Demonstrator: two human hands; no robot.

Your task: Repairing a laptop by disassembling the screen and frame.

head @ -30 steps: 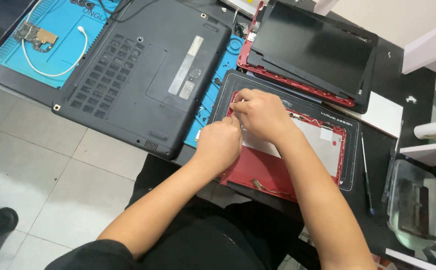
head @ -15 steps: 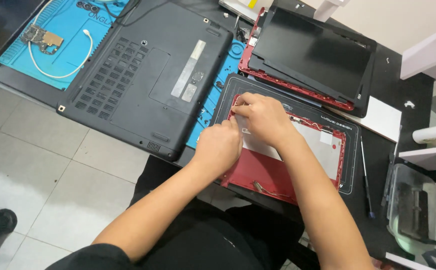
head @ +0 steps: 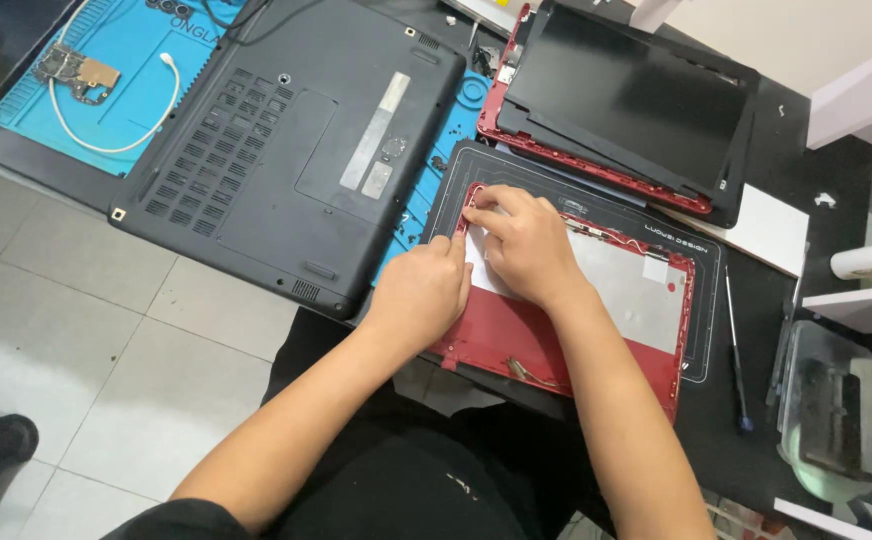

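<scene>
Red plastic lid shell (head: 556, 340) lies partly hidden under both hands. Left hand (head: 421, 295) and right hand (head: 521, 245) press together at its corner; whether the fingertips pinch anything cannot be told.

Left hand (head: 421, 295) curled, right hand (head: 521, 245) flat, fingertips pressing down

Red laptop lid shell (head: 556, 335), inside up, flat on dark mat (head: 701, 300).

Far left: black laptop base (head: 286, 150) flipped on blue mat (head: 106, 95), white cable (head: 116, 130), small board (head: 78, 72). Far right: black screen panel (head: 631, 105). Right: screwdriver (head: 734, 345).
</scene>
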